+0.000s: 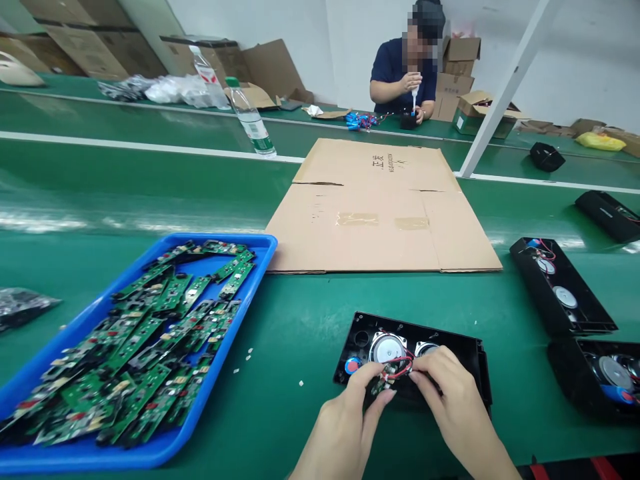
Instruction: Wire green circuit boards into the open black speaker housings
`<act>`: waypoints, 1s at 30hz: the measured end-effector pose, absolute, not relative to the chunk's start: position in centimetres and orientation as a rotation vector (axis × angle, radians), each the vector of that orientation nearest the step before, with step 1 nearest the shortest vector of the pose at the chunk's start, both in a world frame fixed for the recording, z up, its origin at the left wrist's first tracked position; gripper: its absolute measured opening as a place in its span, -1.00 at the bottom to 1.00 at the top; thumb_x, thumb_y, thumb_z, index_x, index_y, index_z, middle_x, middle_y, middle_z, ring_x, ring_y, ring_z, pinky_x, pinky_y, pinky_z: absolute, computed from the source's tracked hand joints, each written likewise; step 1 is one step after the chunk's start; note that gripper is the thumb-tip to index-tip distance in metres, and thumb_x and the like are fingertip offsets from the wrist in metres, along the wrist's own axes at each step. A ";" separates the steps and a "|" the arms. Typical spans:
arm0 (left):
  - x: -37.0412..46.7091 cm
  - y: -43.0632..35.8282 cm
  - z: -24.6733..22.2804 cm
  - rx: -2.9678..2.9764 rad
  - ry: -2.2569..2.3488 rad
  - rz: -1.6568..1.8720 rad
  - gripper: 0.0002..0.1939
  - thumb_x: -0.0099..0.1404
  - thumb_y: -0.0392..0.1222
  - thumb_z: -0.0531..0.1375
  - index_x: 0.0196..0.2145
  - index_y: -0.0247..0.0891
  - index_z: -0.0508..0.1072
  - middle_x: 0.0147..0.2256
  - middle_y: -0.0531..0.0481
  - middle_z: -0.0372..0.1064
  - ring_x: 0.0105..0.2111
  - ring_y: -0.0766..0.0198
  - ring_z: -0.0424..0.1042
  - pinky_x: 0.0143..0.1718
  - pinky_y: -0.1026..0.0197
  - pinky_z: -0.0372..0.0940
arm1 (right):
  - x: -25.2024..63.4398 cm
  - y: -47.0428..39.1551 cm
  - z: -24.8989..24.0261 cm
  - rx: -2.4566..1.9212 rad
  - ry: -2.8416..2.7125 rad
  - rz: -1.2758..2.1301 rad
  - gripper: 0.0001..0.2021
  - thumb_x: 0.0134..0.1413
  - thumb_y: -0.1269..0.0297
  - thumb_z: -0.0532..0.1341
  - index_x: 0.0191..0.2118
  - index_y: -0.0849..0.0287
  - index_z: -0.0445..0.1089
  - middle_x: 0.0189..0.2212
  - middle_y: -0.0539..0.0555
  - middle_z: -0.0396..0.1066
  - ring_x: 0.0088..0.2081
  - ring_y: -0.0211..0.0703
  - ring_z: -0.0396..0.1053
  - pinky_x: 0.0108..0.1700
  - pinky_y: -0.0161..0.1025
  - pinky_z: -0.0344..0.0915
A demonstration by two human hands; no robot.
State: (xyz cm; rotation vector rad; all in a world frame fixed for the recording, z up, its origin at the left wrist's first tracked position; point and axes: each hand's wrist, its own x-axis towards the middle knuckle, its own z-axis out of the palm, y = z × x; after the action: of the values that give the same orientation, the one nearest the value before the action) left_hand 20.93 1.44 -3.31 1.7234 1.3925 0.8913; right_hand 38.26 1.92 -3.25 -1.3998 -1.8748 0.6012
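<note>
A black speaker housing [465, 350] lies with its inside up in front of me. Two round speaker drivers [388, 348] and a blue battery [352, 365] sit in it, the second driver partly behind my fingers. My left hand [350, 407] pinches a small circuit board [384, 381] above the housing's near side, and most of that board is covered by fingers. With thumb and forefinger closed, my right hand [447, 393] grips red wires [406, 361] that loop over to the board. Exactly where the wire ends meet the board is too small to make out.
To the left, a blue tray [265, 267] holds many green circuit boards [140, 340]. Flattened cardboard [385, 243] lies ahead. More speaker housings [565, 293] stand at right. Across the bench, beyond a water bottle [253, 123] and slanted post [505, 87], a person [387, 77] works on a black part.
</note>
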 end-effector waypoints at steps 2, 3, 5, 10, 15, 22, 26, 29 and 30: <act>20.9 1.5 -3.3 1.741 1.408 0.853 -0.75 0.25 -0.19 0.17 -0.09 -0.12 0.38 -0.52 0.03 0.49 -0.63 0.19 0.44 -0.63 0.31 0.14 | 38.5 2.1 -2.9 -1.383 -1.848 0.765 -0.83 0.23 0.37 0.07 -0.33 0.14 0.40 -0.41 0.02 0.40 -0.34 -0.21 0.34 -0.33 -0.29 0.33; 21.0 1.6 -3.3 1.720 1.411 0.853 -0.74 0.25 -0.18 0.17 -0.08 -0.12 0.38 -0.54 0.03 0.48 -0.65 0.20 0.42 -0.64 0.30 0.12 | 38.6 2.1 -2.7 -1.369 -1.834 0.854 -0.83 0.22 0.38 0.09 -0.33 0.13 0.41 -0.40 0.01 0.41 -0.33 -0.22 0.35 -0.32 -0.30 0.33; 21.1 1.6 -3.1 1.628 1.403 0.890 -0.76 0.24 -0.17 0.17 -0.10 -0.11 0.39 -0.53 0.04 0.48 -0.64 0.19 0.41 -0.63 0.30 0.12 | 38.6 2.3 -2.4 -1.350 -1.807 0.959 -0.85 0.18 0.40 0.13 -0.36 0.12 0.43 -0.41 0.00 0.42 -0.34 -0.23 0.36 -0.32 -0.32 0.34; 21.5 1.8 -2.6 1.358 1.315 0.979 -0.81 0.20 -0.15 0.22 -0.20 -0.15 0.44 -0.54 -0.01 0.47 -0.59 0.14 0.44 -0.60 0.30 0.15 | 38.0 2.2 -2.6 -1.285 -1.875 0.617 -0.86 0.14 0.46 0.14 -0.40 0.17 0.40 -0.47 0.00 0.39 -0.39 -0.25 0.29 -0.39 -0.31 0.28; 21.6 2.1 -2.1 1.498 1.330 0.900 -0.82 0.25 -0.15 0.14 -0.17 -0.17 0.41 -0.58 0.00 0.43 -0.64 0.17 0.39 -0.62 0.30 0.12 | 37.3 1.8 -3.4 -1.246 -1.969 0.331 -0.85 0.17 0.52 0.10 -0.37 0.22 0.36 -0.46 0.01 0.35 -0.41 -0.25 0.18 -0.37 -0.27 0.17; 21.3 2.7 -1.8 1.763 1.268 0.708 -0.78 0.32 -0.24 -0.01 -0.11 -0.22 0.34 -0.48 -0.07 0.47 -0.61 0.18 0.41 -0.62 0.30 0.10 | 36.7 1.9 -3.0 -1.150 -2.259 -0.069 -0.73 0.20 0.56 0.00 -0.49 0.29 0.31 -0.55 0.08 0.27 -0.49 -0.21 0.08 -0.46 -0.22 -0.02; 21.0 3.0 -1.8 1.892 1.161 0.730 -0.71 0.34 -0.30 -0.07 -0.04 -0.23 0.31 -0.49 -0.05 0.47 -0.69 0.22 0.34 -0.63 0.30 0.08 | 36.7 1.9 -3.2 -1.217 -2.107 0.154 -0.79 0.24 0.48 0.02 -0.38 0.24 0.32 -0.48 0.04 0.32 -0.46 -0.23 0.18 -0.42 -0.25 0.10; 20.6 3.3 -1.7 1.913 1.095 0.711 -0.72 0.33 -0.31 -0.05 -0.07 -0.21 0.35 -0.48 -0.03 0.47 -0.61 0.21 0.41 -0.56 0.31 0.17 | 37.3 1.9 -3.3 -1.346 -1.927 0.481 -0.86 0.27 0.30 0.05 -0.27 0.18 0.31 -0.47 0.00 0.32 -0.48 -0.27 0.24 -0.44 -0.31 0.20; 20.4 3.4 -1.7 1.926 1.060 0.724 -0.73 0.32 -0.32 -0.02 -0.10 -0.20 0.37 -0.46 -0.04 0.48 -0.55 0.19 0.44 -0.53 0.32 0.20 | 37.5 2.0 -3.3 -1.360 -1.916 0.553 -0.85 0.27 0.26 0.04 -0.22 0.18 0.31 -0.46 0.00 0.33 -0.47 -0.27 0.26 -0.45 -0.33 0.23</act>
State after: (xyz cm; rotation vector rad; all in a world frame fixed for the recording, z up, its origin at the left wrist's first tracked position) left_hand 20.41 3.43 -1.70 1.9256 1.0604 0.7236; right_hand 37.45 1.99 -3.31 -1.3595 -1.9160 0.5533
